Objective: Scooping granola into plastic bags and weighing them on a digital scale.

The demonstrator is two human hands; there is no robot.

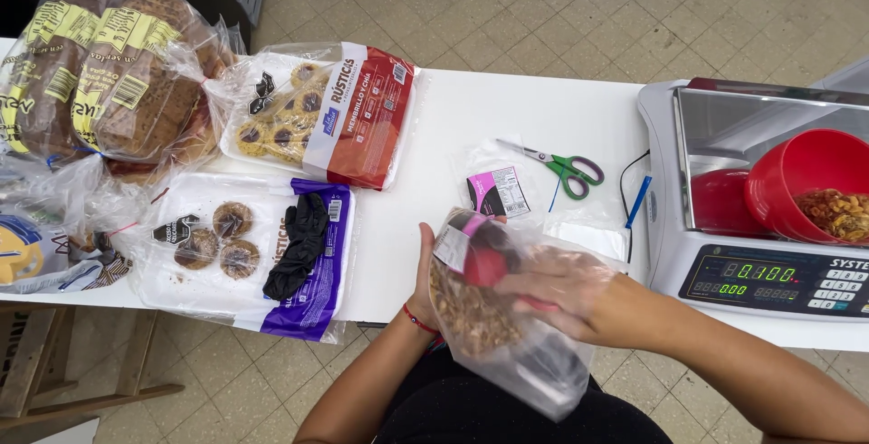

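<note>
My left hand [424, 274] grips the outside of a clear plastic bag [507, 335] of brown granola at its left side. My right hand [561, 295] is inside the bag, closed on a red scoop [486, 265] near the bag's mouth. The bag is held above my lap, just in front of the white table's front edge [389, 304]. A label [450, 247] sits on the bag near my left thumb.
A digital scale [760, 276] at the right carries a tilted red bowl [801, 181] of granola. Green-handled scissors [566, 169] and a small pink-and-black label [498, 192] lie mid-table. Cookie packs [348, 118], a black glove [299, 243] and bagged bread loaves [118, 73] crowd the left.
</note>
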